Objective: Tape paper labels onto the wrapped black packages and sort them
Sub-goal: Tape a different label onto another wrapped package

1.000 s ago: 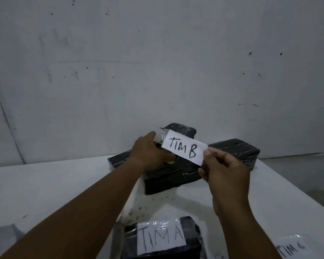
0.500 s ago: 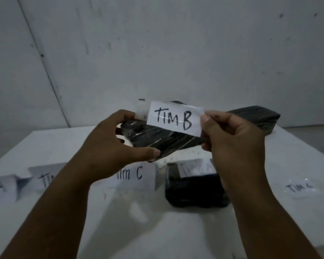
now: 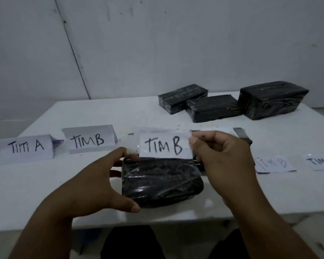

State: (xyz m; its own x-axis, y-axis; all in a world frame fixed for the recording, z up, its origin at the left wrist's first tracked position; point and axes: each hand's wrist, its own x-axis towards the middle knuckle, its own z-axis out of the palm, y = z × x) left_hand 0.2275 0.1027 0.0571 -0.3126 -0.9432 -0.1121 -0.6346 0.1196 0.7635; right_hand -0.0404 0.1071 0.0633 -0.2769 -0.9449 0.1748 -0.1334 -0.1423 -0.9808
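I count five wrapped black packages in my view: one near package (image 3: pixel 162 181) in front of me, three at the far side of the table, namely a far left package (image 3: pixel 182 98), a far middle package (image 3: pixel 212 107) and a far right package (image 3: pixel 272 99), and a fifth package (image 3: pixel 244 136) mostly hidden behind my right hand. Paper labels come to five: one TIM B label (image 3: pixel 166 146) held up, two folded standing signs, TIM A (image 3: pixel 25 148) and a TIM B sign (image 3: pixel 89 140), and two flat slips on the right, one reading TIM B (image 3: pixel 274 163), one cut off by the edge (image 3: pixel 321 161). Two hands, one table (image 3: pixel 45 184).
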